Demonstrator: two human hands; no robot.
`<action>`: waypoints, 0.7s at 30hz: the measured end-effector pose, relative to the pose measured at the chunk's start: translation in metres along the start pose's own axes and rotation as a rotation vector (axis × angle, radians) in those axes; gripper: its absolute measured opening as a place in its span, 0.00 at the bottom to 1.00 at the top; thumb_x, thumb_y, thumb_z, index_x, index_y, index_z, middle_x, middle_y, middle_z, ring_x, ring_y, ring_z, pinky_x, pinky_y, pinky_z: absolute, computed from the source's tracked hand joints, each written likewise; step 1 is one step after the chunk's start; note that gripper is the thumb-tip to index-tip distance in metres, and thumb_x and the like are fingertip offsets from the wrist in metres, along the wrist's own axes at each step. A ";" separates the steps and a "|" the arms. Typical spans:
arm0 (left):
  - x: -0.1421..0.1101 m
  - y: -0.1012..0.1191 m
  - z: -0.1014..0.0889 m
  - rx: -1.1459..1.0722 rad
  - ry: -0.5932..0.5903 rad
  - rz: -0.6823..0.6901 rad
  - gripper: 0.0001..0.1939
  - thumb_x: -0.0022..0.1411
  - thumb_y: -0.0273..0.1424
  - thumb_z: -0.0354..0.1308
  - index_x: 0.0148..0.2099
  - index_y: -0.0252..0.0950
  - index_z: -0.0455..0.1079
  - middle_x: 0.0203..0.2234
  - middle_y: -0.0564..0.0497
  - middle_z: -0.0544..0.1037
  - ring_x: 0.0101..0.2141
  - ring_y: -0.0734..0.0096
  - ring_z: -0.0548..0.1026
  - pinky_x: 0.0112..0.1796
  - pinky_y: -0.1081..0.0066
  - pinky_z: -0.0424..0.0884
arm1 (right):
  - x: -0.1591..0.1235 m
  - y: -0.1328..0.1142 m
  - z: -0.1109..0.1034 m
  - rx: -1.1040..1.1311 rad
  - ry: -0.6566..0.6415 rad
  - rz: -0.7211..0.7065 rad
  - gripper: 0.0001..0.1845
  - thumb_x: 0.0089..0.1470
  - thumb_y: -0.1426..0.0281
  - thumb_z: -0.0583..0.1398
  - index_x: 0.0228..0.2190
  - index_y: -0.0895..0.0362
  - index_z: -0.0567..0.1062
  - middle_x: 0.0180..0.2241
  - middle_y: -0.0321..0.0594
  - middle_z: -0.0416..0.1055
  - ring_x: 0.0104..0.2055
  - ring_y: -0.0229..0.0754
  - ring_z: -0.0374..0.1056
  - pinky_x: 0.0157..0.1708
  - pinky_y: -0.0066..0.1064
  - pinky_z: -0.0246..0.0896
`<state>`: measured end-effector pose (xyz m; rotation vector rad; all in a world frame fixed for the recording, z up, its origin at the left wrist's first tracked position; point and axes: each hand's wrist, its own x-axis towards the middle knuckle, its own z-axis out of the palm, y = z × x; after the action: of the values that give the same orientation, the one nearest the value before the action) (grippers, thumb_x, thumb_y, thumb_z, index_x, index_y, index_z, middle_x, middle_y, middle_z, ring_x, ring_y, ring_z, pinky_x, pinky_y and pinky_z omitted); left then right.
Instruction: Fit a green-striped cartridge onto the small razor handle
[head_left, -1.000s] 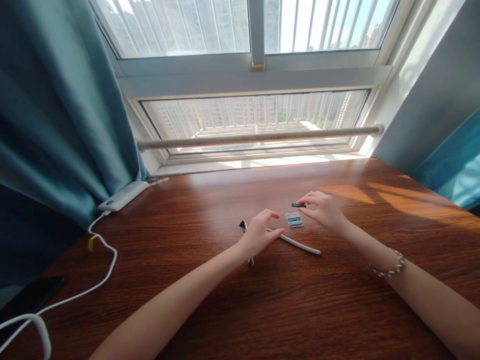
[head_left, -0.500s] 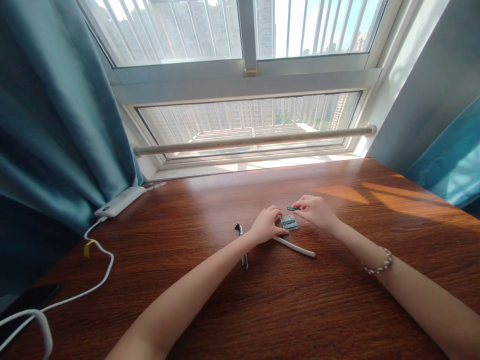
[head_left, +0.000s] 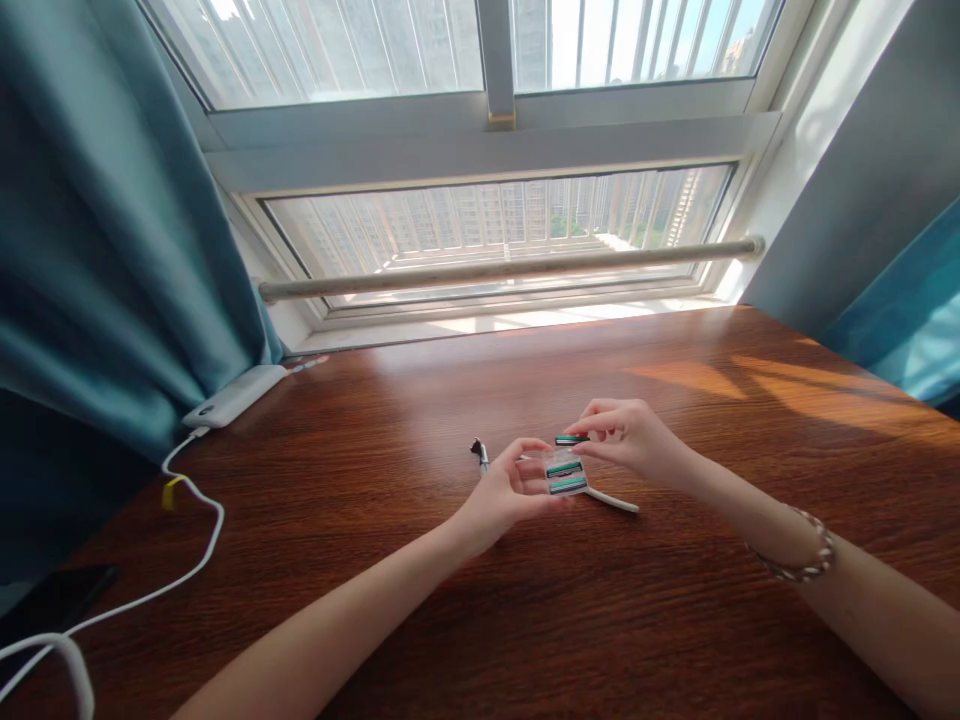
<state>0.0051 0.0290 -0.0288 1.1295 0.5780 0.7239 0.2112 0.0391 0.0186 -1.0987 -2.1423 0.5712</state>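
My left hand (head_left: 504,492) is closed around a small clear plastic case (head_left: 564,472) that holds two green razor cartridges, lifted a little above the wooden desk (head_left: 525,620). My right hand (head_left: 628,438) pinches a single green and black cartridge (head_left: 570,439) just above the top edge of the case. A white razor handle (head_left: 611,499) lies on the desk under and right of the case. A dark, thin razor part (head_left: 478,450) pokes out from behind my left hand.
A white power bank (head_left: 236,394) lies at the desk's back left by the teal curtain (head_left: 112,250), its white cable (head_left: 191,520) trailing toward the front left. A black phone (head_left: 52,595) rests at the left edge. The window sill (head_left: 510,325) borders the desk's far side.
My left hand has taken hold of the cartridge case and lifted it off the desk toward me. My right hand followed with the single cartridge, staying just above the case.
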 end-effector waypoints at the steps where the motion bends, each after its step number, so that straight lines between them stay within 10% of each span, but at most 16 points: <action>1: -0.003 0.000 0.001 -0.019 -0.008 -0.008 0.28 0.45 0.23 0.65 0.45 0.37 0.55 0.40 0.43 0.72 0.41 0.57 0.72 0.42 0.55 0.66 | -0.001 -0.002 0.001 0.003 -0.016 -0.015 0.09 0.49 0.68 0.61 0.33 0.56 0.77 0.26 0.37 0.68 0.24 0.32 0.61 0.24 0.24 0.56; 21: -0.009 0.010 0.005 -0.139 0.023 0.049 0.26 0.45 0.22 0.64 0.44 0.37 0.57 0.38 0.47 0.71 0.38 0.63 0.73 0.44 0.60 0.66 | -0.006 -0.017 0.014 -0.191 -0.012 -0.133 0.14 0.55 0.68 0.53 0.43 0.55 0.72 0.33 0.42 0.64 0.33 0.39 0.62 0.32 0.29 0.60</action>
<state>0.0007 0.0215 -0.0169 1.0106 0.5131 0.8080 0.1942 0.0233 0.0173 -1.0446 -2.2973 0.3183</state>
